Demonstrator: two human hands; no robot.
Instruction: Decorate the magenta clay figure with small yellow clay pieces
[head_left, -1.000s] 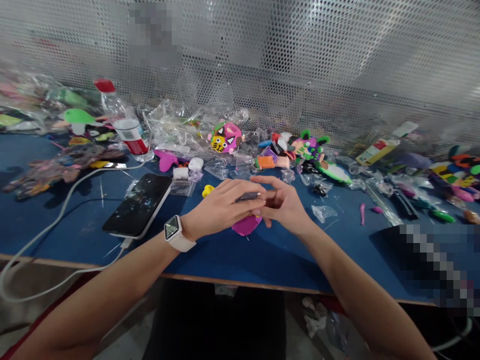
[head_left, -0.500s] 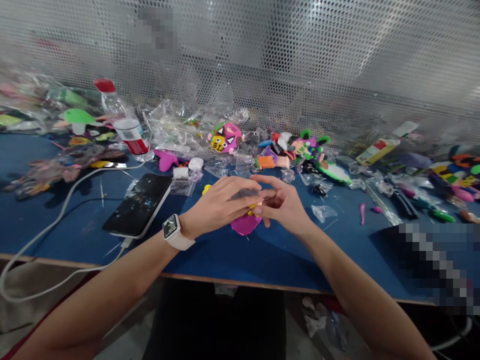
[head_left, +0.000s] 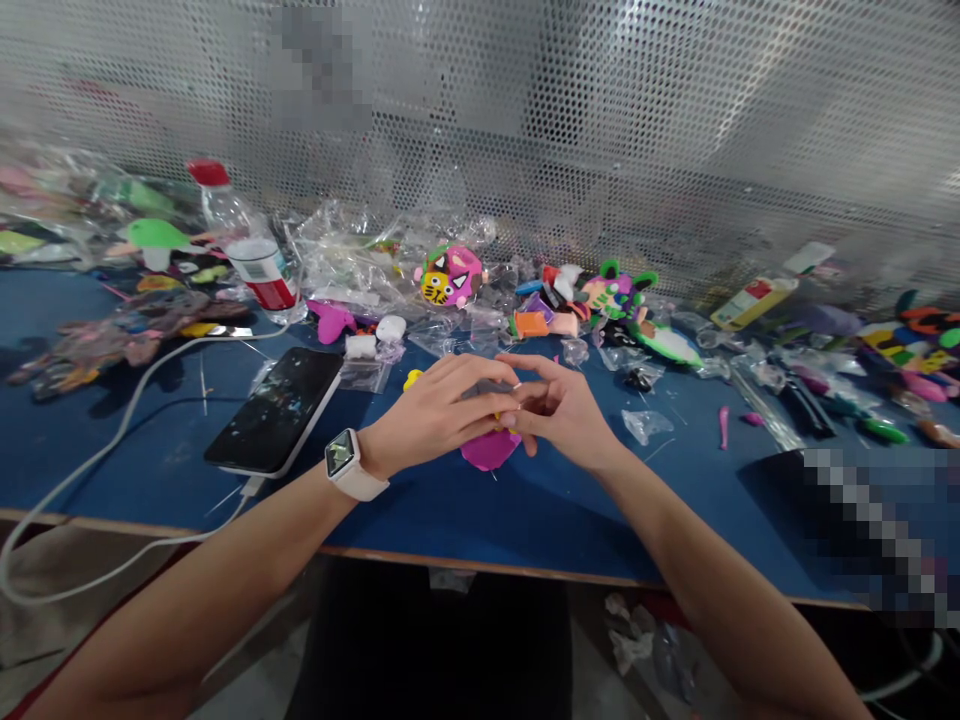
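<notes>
Magenta piece (head_left: pixel 491 452) half covered by two hands

Only the lower part of the magenta piece is exposed, near the centre of the frame, just under the fingers; the rest is screened by the left hand (head_left: pixel 446 405). A smooth, rounded edge is shown, but whether the piece is held up or laid on the blue table (head_left: pixel 480 525) cannot be told. Yellow bits (head_left: pixel 514 433) are glimpsed beside it, near the right thumb, their shape lost among the fingers. The left hand is arched palm down, its fingers stretched and slightly parted, its thumb hidden. The right hand (head_left: pixel 556 415) is curled, thumb and fingers brought close to the left fingertips; what is pinched there, if anything, cannot be told.

A yellow lump (head_left: pixel 412 379) is partly masked behind the left hand. At centre left, a glossy black phone (head_left: pixel 276 410) is joined to a white cable (head_left: pixel 253 488). Higher up, a rounded cat head (head_left: pixel 450 278) is set among crumpled clear film (head_left: pixel 352 255). The top of the frame is filled by perforated metal (head_left: pixel 480 130). Patches at upper left and lower right are broken into blocks.
</notes>
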